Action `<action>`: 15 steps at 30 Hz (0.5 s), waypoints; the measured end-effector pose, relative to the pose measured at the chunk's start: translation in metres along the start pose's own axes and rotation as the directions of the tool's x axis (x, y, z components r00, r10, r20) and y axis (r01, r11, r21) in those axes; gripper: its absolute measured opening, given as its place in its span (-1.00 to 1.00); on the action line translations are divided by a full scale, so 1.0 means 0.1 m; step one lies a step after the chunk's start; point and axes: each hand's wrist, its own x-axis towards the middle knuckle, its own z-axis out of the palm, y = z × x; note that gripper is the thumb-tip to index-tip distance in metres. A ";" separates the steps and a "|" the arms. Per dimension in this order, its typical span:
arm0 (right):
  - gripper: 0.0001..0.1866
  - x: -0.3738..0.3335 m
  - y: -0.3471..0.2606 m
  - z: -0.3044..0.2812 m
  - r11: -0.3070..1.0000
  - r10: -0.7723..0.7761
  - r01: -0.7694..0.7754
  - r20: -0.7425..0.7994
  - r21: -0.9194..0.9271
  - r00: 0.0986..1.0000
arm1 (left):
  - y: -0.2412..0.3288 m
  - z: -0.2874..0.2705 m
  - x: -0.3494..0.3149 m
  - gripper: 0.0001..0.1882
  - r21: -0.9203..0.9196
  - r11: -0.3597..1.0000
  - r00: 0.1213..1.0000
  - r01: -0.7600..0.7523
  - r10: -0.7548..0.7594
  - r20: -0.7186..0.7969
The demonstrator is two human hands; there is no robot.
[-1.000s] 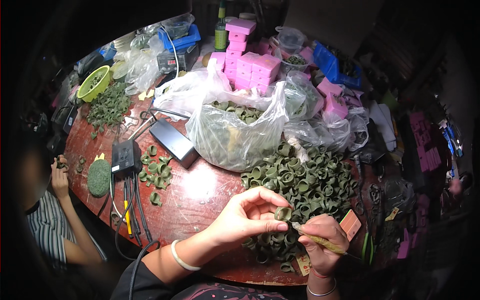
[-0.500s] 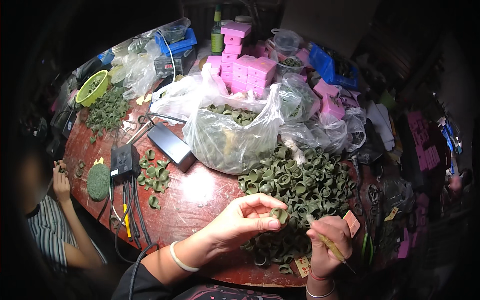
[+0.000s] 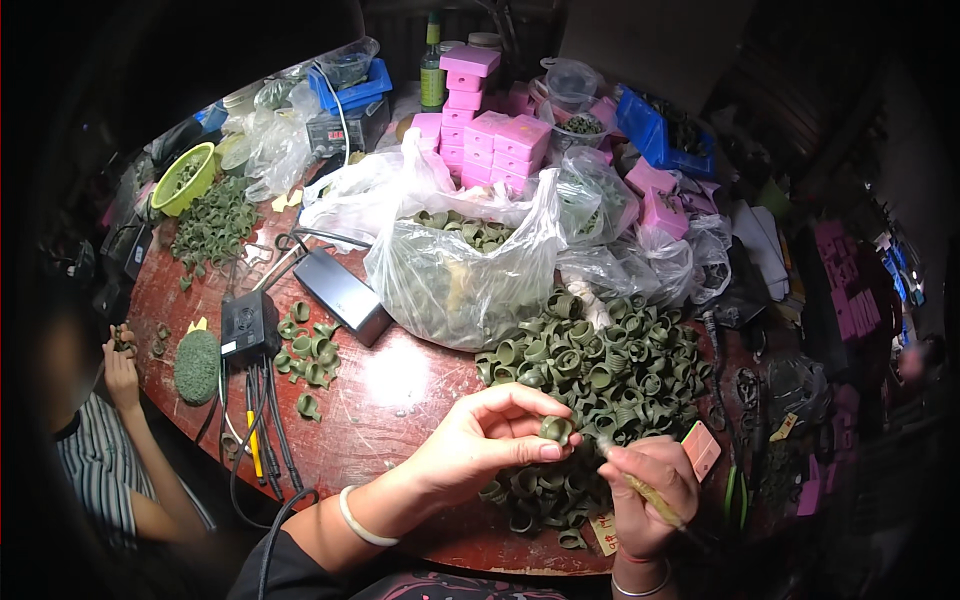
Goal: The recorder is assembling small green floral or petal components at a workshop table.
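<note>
Between the thumb and fingers of my left hand (image 3: 500,430) is a small green ring (image 3: 555,430), its hollow side facing up. My right hand (image 3: 652,490) grips a slim tool (image 3: 655,498) with a yellowish handle, held like a pen. Its pale, fuzzy-looking tip stands just right of the ring, with a small gap between them. Under and beyond both hands spreads a large heap of similar green rings (image 3: 600,375). A pink-orange block (image 3: 701,450) lies right beside my right hand, partly behind it.
Behind the heap sits a clear plastic bag (image 3: 460,290) of green pieces. Pink boxes (image 3: 495,145) are stacked farther back. Left are a black power adapter (image 3: 340,295), a cable-filled black box (image 3: 250,325) and a green pad (image 3: 195,365). Another person (image 3: 120,440) works at the far left.
My right hand has shifted left, bringing the tool's tip closer to the ring. The ring has turned slightly in my left hand, which stays almost in place.
</note>
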 end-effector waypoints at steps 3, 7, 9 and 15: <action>-0.76 -0.01 -0.01 -0.03 0.991 -0.011 0.000 0.076 0.137 0.997 | -0.01 -0.01 0.00 -0.67 0.003 0.999 0.999 -0.033 0.033 0.009; -0.75 0.03 -0.03 -0.02 0.994 -0.048 0.047 -0.016 -0.099 0.999 | 0.00 0.01 0.01 -0.67 -0.011 0.999 0.999 -0.035 0.036 0.032; -0.76 -0.03 -0.03 -0.03 0.995 0.050 -0.052 -0.029 -0.089 0.998 | 0.01 0.03 0.01 -0.65 0.045 0.996 0.997 0.078 -0.078 -0.002; -0.71 0.02 -0.04 0.06 0.985 0.139 -0.110 0.220 -0.136 0.966 | 0.00 0.02 0.01 -0.63 0.243 0.963 0.983 0.119 -0.149 0.109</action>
